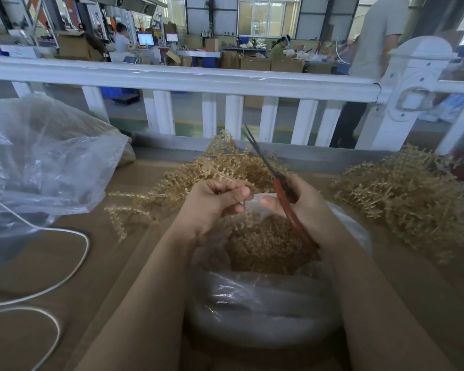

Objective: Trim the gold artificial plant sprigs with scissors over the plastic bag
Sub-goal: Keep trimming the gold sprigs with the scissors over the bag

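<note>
A brown work table (123,263) is spread with heaps of gold sprigs (402,194), and an open plastic bag (265,311) of trimmings is set at its near edge. Above the bag, one sprig (225,180) is pinched in the curled left hand (212,202), while red-handled scissors (284,194), blades nearly closed and raised, are gripped by the right hand (306,204). The stem is best brought between opened blades directly over the bag, so offcuts are caught.

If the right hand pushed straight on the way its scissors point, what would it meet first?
Probably the gold sprig pile behind the right hand: the scissors point up and away over it, toward the white railing. Depth is unclear.
</note>
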The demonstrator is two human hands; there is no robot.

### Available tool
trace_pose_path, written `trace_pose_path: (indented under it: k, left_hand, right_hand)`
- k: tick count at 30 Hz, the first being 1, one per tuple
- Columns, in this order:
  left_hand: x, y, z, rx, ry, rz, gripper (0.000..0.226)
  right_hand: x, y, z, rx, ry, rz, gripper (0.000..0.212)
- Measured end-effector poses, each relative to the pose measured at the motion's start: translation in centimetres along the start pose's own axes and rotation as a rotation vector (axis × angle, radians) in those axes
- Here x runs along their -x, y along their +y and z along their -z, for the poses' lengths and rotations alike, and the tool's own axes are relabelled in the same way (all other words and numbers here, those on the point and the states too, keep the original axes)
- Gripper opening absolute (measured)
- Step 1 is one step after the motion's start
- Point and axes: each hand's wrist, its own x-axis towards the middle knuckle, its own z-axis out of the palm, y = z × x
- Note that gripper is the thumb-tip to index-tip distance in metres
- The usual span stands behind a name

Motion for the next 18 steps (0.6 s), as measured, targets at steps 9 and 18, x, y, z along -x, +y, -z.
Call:
trace_pose_path:
  k: [9,18]
  left_hand:
    - [-0.1,0.0,0.7,-0.002,0.117,-0.138,0.014]
    - [-0.3,-0.4,1.0,-0.154,0.119,-0.142,0.022]
  right_hand:
    - [0.6,-0.1,-0.1,0.363,-0.005,0.101,0.055]
    - [0.2,0.8,-0.6,0.455,0.091,0.164,0.083]
